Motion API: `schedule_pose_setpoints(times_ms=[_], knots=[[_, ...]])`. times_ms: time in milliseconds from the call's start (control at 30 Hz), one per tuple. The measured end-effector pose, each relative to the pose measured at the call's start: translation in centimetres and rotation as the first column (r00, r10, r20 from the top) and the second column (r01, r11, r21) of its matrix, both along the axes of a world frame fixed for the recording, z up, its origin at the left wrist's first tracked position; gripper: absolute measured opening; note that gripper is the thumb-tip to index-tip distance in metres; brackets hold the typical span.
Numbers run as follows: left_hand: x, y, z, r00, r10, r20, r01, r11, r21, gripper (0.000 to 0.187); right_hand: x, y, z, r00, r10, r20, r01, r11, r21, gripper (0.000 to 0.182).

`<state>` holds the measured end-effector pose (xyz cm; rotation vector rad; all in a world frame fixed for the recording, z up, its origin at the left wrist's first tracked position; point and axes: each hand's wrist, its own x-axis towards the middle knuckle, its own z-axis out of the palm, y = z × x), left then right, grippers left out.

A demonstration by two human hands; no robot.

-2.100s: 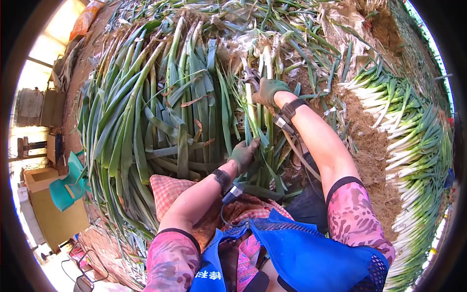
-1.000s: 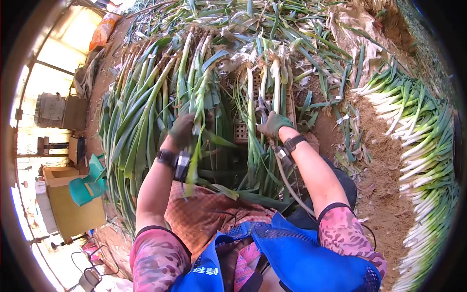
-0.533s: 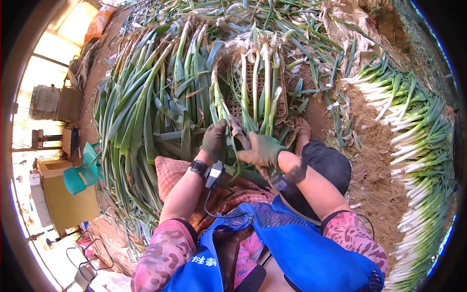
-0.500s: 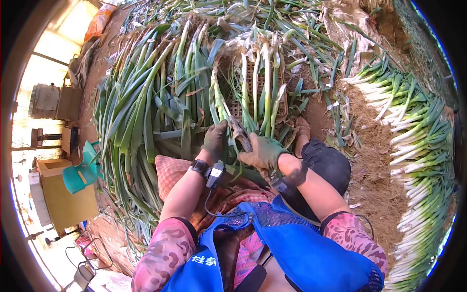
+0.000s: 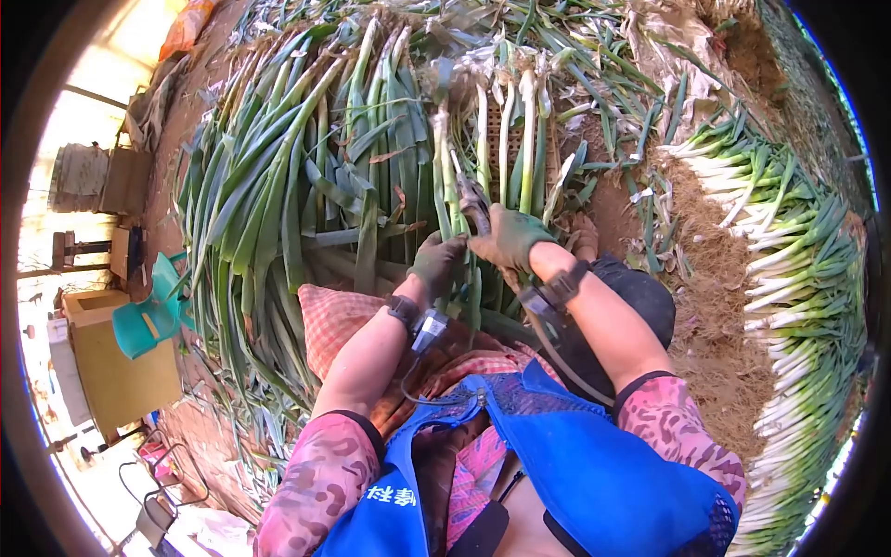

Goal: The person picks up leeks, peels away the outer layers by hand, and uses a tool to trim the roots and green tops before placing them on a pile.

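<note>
Just beyond the person's lap, seen from the head camera, one green onion stalk point(image 5: 444, 186) runs lengthwise away from the body, root end far. Left hand point(image 5: 436, 264), gloved, is closed around its leafy lower part. Right hand point(image 5: 509, 239), gloved, is closed on one cutting tool point(image 5: 473, 204), touching the stalk higher up. Two onion heaps lie left point(image 5: 278, 186) and right point(image 5: 798, 269).

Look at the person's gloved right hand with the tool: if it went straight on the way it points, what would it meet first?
Probably the upright green onion stalks just beyond the right hand, standing against the crate; depth is unclear.
</note>
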<state>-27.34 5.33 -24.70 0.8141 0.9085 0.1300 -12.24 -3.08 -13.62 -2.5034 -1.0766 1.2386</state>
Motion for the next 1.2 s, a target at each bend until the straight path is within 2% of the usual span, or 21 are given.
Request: schedule_pose_setpoints(times_ms=[33, 67, 133, 233, 333, 367, 467, 533, 600, 633, 733, 767, 833, 933, 967, 1067, 1200], knots=[[-0.2, 0.1, 0.4, 0.999, 0.003, 0.046, -0.001, 0.998, -0.056, 0.025, -0.3, -1.1, 0.9, 0.996, 0.071, -0.055, -0.073, 0.997, -0.038, 0.064], [0.5, 0.0, 1.6, 0.992, 0.082, 0.091, -0.071, 0.99, -0.125, 0.023, -0.9, -2.6, 1.7, 0.992, 0.113, -0.06, -0.114, 0.993, -0.011, 0.062], [0.5, 0.6, -1.7, 0.981, 0.096, 0.169, -0.058, 0.974, -0.218, 0.024, -2.5, -5.1, 1.6, 0.985, 0.171, -0.021, -0.171, 0.985, -0.019, 0.06], [0.5, -0.2, -1.0, 0.988, 0.073, 0.136, -0.045, 0.979, -0.198, 0.027, -3.7, -6.6, 2.5, 0.977, 0.204, -0.066, -0.208, 0.976, -0.065, 0.062], [0.6, -1.1, -1.8, 0.989, 0.077, 0.126, -0.06, 0.989, -0.132, 0.028, -3.6, -6.0, 1.4, 0.987, 0.159, -0.016, -0.16, 0.985, -0.061, 0.06], [0.5, -1.3, -1.9, 0.998, 0.01, 0.069, -0.006, 0.998, -0.054, 0.029, -3.4, -5.4, 1.1, 0.99, 0.141, -0.019, -0.142, 0.988, -0.066, 0.059], [0.5, -2.0, -4.3, 0.994, -0.071, 0.088, 0.067, 0.997, 0.046, 0.029, -1.9, -2.7, 0.0, 0.994, 0.108, 0.008, -0.108, 0.992, -0.067, 0.057], [0.4, -2.5, -2.5, 0.993, -0.116, -0.023, 0.118, 0.99, 0.079, 0.028, -0.5, -0.8, -1.7, 0.99, 0.126, 0.064, -0.122, 0.991, -0.056, 0.06], [0.4, -2.7, -1.7, 0.984, -0.145, -0.1, 0.158, 0.978, 0.134, 0.027, 0.8, 1.5, -2.7, 0.991, 0.063, 0.118, -0.058, 0.997, -0.047, 0.06], [0.4, -2.7, -1.5, 0.996, -0.089, -0.031, 0.091, 0.992, 0.091, 0.027, 1.4, 2.0, -2.3, 0.993, -0.052, 0.102, 0.056, 0.998, -0.037, 0.055], [0.4, -2.4, -1.6, 0.991, -0.12, -0.065, 0.127, 0.986, 0.109, 0.03, 1.9, 1.9, -1.4, 0.99, -0.108, 0.085, 0.114, 0.992, -0.059, 0.054], [0.6, -2.3, -1.4, 0.988, -0.138, -0.069, 0.145, 0.983, 0.111, 0.03, 1.5, 1.0, -1.7, 0.989, -0.043, 0.143, 0.049, 0.998, -0.035, 0.056], [0.8, -2.4, -0.8, 0.982, -0.172, -0.077, 0.179, 0.978, 0.106, 0.031, 0.3, -1.2, 0.8, 0.998, 0.016, 0.058, -0.01, 0.996, -0.091, 0.062], [0.8, -2.3, -3.2, 0.989, -0.057, 0.138, 0.071, 0.993, -0.099, 0.028, -2.2, -6.1, 1.1, 0.99, 0.138, 0.0, -0.138, 0.987, -0.076, 0.064], [0.8, -2.4, -3.1, 0.985, 0.005, 0.173, 0.023, 0.988, -0.156, 0.035, -3.0, -7.2, 2.2, 0.986, 0.166, -0.014, -0.167, 0.982, -0.091, 0.064], [0.9, -2.4, -3.1, 0.995, 0.011, 0.097, 0.007, 0.984, -0.176, 0.032, -3.9, -9.5, 2.0, 0.982, 0.187, -0.018, -0.187, 0.976, -0.112, 0.062], [0.7, -2.2, -3.0, 0.998, -0.066, 0.003, 0.066, 0.996, -0.068, 0.032, -4.4, -10.1, 1.5, 0.98, 0.199, -0.026, -0.201, 0.974, -0.103, 0.059]])
